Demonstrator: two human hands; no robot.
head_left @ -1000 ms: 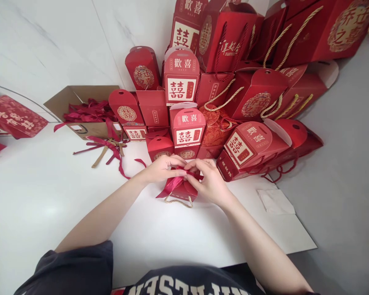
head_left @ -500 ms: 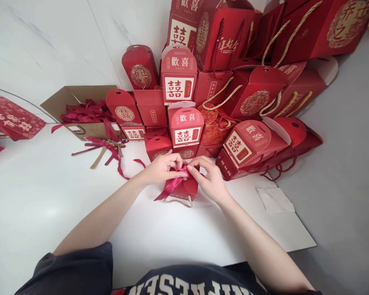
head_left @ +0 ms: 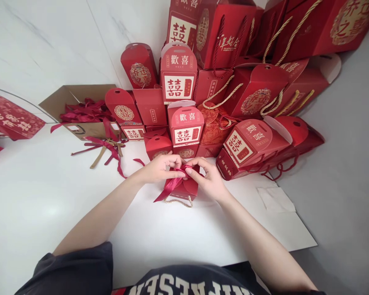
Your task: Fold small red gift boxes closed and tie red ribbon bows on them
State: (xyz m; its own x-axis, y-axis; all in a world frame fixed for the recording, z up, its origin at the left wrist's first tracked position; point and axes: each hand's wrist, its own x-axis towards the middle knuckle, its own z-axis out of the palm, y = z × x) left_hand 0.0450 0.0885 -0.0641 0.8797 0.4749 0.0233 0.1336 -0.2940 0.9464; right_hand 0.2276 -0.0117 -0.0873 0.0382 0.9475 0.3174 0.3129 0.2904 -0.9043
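Observation:
A small red box (head_left: pixel 187 188) with a rope handle (head_left: pixel 178 201) lying at its front stands on the white table. Over its top, my left hand (head_left: pixel 161 169) pinches a crimson ribbon (head_left: pixel 172 186) from the left. My right hand (head_left: pixel 207 178) holds the same ribbon from the right, thumb and fingertips pressed together. Both hands' fingertips nearly meet at a bunched part of the ribbon. One ribbon tail hangs down to the front left of the box. The fingers partly hide the bunched part and the box top.
Stacked red gift boxes (head_left: pixel 180 84) rise right behind my hands. More boxes (head_left: pixel 247 143) stand at the right, near a white tissue (head_left: pixel 276 199). A cardboard box (head_left: pixel 94 130) of ribbons is at the left, with loose ribbons (head_left: pixel 106 149) before it.
The fingertips have shifted slightly on the ribbon, and its bunched part looks smaller between them. The small red box stays in the same place.

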